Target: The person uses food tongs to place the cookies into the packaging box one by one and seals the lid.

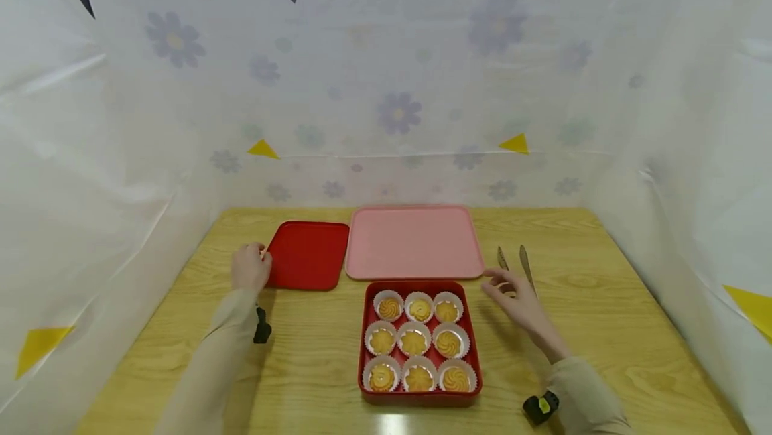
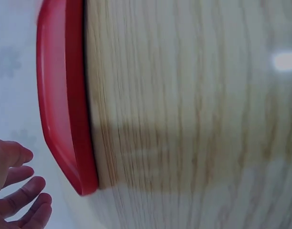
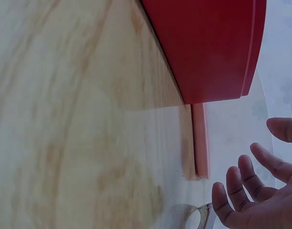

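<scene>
My left hand (image 1: 250, 267) is at the left edge of a shallow red tray (image 1: 310, 254), fingers loosely bent and holding nothing. The left wrist view puts those fingers (image 2: 29, 188) a little apart from the tray's raised rim (image 2: 76, 109). A deep red box (image 1: 422, 398) holds several swirled, piped cookies (image 1: 413, 342) in white paper cups. My right hand (image 1: 515, 301) hovers right of the box's far corner, empty, with fingers spread and slightly bent, as the right wrist view shows too. Beside it lie metal tongs (image 1: 527, 264), partly hidden behind the hand.
A pink tray (image 1: 415, 244) lies behind the box, right of the red tray. The wooden table (image 1: 609, 328) is enclosed by white sheeting (image 1: 326, 80) with flower prints at the back and sides.
</scene>
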A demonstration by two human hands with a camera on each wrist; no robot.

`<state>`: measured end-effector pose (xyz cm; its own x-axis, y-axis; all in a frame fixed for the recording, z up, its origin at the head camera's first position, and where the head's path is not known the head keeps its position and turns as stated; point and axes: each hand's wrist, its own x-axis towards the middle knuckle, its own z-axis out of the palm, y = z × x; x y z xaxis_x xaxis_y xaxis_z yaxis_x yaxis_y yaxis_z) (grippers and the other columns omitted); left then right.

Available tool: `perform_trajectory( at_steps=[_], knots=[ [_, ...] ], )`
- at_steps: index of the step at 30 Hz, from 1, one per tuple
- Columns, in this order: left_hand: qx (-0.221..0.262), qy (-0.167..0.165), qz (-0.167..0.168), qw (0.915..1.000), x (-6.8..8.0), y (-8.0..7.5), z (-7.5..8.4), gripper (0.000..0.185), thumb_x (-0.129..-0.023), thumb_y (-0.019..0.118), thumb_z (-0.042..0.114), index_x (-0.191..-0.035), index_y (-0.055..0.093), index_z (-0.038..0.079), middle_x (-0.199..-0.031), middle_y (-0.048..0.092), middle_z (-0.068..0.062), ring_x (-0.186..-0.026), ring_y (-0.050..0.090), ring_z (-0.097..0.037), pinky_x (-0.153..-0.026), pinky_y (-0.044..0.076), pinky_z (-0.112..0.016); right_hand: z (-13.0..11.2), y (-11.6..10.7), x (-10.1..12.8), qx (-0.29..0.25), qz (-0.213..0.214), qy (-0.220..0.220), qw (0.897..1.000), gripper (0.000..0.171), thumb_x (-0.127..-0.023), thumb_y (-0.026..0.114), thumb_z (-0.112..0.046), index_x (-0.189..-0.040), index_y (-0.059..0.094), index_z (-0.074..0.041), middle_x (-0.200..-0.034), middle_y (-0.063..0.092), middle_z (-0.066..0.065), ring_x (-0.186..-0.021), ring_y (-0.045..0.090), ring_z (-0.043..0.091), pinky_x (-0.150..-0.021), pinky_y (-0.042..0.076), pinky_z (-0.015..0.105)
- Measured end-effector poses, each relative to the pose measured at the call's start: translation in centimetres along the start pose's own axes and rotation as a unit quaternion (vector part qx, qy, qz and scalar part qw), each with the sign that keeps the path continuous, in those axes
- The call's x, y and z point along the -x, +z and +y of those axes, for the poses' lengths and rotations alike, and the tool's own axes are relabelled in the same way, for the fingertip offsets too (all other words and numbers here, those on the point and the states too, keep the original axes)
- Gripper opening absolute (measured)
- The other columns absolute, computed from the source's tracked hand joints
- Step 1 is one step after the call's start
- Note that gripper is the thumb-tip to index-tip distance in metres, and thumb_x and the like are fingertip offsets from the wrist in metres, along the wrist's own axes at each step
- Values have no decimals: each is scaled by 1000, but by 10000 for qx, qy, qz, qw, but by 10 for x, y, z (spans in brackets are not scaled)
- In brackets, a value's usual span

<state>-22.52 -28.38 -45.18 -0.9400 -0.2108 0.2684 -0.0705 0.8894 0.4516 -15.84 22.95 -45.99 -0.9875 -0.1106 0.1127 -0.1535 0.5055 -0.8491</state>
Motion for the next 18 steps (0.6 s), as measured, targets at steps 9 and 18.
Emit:
perform_trajectory(
  at_steps=[9, 18],
  knots=[
    [-632, -138, -337, 9973, -9, 3, -10, 35, -98, 51, 10, -123, 60, -14, -120, 59, -39, -106, 58, -57, -89, 50, -62, 3, 4, 1, -10, -71, -171, 9998, 38, -99, 62, -18, -131, 60, 3, -112, 64, 20, -90, 56, 7, -70, 49, 24],
    [-670, -74, -161, 9976, -14, 8, -11, 22, -96, 55, 8, -96, 66, -11, -100, 63, -37, -89, 61, -56, -78, 52, -62, 5, 6, 2, -28, -27, -190, 9998, 37, -99, 62, -16, -130, 60, 3, -111, 64, 20, -89, 56, 6, -70, 49, 23]
  ],
)
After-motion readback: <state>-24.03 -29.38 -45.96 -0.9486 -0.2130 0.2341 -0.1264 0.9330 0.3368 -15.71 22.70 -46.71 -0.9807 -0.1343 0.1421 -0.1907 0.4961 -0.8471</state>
